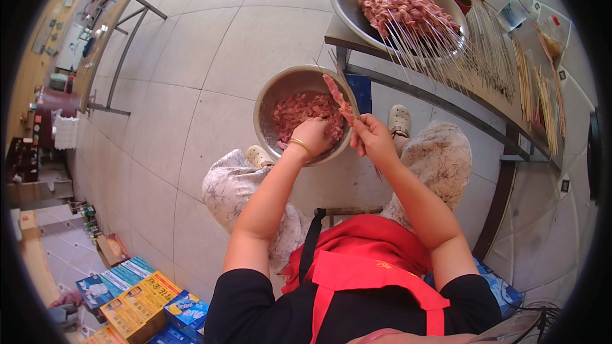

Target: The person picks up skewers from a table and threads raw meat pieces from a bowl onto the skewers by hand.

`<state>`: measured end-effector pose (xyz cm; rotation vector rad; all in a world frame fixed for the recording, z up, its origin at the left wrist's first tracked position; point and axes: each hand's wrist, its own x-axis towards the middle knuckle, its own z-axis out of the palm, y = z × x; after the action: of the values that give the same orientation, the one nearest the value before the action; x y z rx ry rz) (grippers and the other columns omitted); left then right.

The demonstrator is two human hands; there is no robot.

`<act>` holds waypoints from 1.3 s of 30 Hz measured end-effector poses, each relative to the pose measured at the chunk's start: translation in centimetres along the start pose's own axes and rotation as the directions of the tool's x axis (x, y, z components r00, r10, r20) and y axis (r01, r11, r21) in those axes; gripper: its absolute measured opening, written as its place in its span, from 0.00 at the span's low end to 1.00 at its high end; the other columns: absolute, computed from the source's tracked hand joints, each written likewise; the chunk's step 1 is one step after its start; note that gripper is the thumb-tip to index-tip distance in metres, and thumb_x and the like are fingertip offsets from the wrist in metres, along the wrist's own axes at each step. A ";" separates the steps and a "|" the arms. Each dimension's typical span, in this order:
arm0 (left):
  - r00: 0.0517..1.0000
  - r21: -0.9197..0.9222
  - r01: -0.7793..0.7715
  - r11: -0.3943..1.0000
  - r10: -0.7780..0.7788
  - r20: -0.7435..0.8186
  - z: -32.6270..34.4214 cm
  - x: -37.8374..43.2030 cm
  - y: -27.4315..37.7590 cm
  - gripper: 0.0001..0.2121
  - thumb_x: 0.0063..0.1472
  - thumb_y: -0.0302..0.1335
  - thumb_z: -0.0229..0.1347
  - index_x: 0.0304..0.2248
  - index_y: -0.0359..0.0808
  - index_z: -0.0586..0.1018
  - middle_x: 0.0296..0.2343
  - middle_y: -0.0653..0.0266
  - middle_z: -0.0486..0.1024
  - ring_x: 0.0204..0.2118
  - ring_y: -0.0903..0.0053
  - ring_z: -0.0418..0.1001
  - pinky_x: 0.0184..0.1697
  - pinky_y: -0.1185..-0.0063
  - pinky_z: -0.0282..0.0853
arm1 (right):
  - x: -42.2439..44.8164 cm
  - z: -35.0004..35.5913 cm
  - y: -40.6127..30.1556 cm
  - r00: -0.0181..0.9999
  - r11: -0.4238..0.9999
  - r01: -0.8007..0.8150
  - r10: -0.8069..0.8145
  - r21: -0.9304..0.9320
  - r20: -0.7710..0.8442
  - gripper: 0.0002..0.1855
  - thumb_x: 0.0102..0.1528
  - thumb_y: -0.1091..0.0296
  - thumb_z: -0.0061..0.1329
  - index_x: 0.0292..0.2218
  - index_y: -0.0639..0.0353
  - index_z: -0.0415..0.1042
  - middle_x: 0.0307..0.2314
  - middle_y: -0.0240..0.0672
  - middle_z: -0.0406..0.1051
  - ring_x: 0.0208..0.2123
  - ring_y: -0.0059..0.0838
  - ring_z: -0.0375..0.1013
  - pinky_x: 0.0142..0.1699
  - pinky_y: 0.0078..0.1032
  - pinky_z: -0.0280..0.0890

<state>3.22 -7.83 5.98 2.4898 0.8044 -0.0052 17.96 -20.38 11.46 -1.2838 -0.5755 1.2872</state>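
My left hand [313, 136], with a gold-coloured bangle at the wrist, reaches down into a steel bowl [262, 110] between my feet. Its fingertips are among the raw meat pieces [301, 105], and whether they grip a piece is hidden. At the bowl's right rim, my right hand [373, 136] is closed around several thin metal skewers [345, 79]. Raw meat chunks [338, 98] are threaded along one of them, slanting up to the left over the bowl. The skewers' lower ends stick out below that hand.
At upper right a table [406, 64] bears a large steel basin [344, 9] of meat skewers [406, 9], bare metal skewers [490, 52] and wooden sticks [542, 100]. Some skewers overhang its edge. Cartons [138, 301] stand lower left. Another table [105, 43] is farther left.
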 end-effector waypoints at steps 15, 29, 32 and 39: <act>0.955 -0.970 0.148 0.192 -0.282 0.089 -3.2 -0.7 -5.0 0.11 0.56 0.21 0.54 0.39 0.29 0.68 0.32 0.62 0.74 0.36 0.79 0.73 0.40 0.82 0.71 | 0.3 0.0 0.3 1.000 1.000 -0.011 0.011 -0.018 -0.009 0.09 0.60 0.65 0.38 0.31 0.61 0.64 0.15 0.30 0.66 0.10 0.14 0.58 0.16 0.13 0.52; 0.939 0.075 0.323 0.943 -0.310 -0.152 -2.6 -2.0 -3.9 0.14 0.44 0.29 0.60 0.34 0.37 0.78 0.35 0.55 0.73 0.40 0.61 0.70 0.45 0.73 0.66 | 0.2 0.2 0.0 1.000 1.000 -0.008 0.008 -0.023 0.008 0.10 0.60 0.65 0.38 0.31 0.61 0.64 0.15 0.29 0.66 0.10 0.14 0.57 0.17 0.13 0.52; 0.975 0.006 0.160 0.987 -0.157 -0.156 -0.6 -1.2 -3.9 0.13 0.45 0.27 0.58 0.34 0.38 0.78 0.33 0.57 0.73 0.41 0.62 0.69 0.45 0.71 0.66 | 0.1 0.5 0.0 1.000 1.000 -0.008 0.009 -0.023 0.015 0.10 0.60 0.65 0.38 0.31 0.61 0.64 0.15 0.29 0.66 0.10 0.14 0.57 0.17 0.13 0.51; 0.972 0.103 0.180 0.978 -0.160 -0.172 1.7 -0.4 -4.6 0.11 0.47 0.26 0.56 0.33 0.38 0.79 0.31 0.58 0.72 0.39 0.63 0.69 0.43 0.71 0.66 | 0.0 0.3 0.4 1.000 1.000 0.001 0.000 -0.018 0.004 0.10 0.60 0.64 0.38 0.32 0.62 0.65 0.15 0.29 0.66 0.11 0.13 0.58 0.17 0.12 0.51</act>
<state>0.64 -5.73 2.41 2.5481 1.1152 0.0946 17.53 -20.35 11.23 -1.2962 -0.5909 1.2867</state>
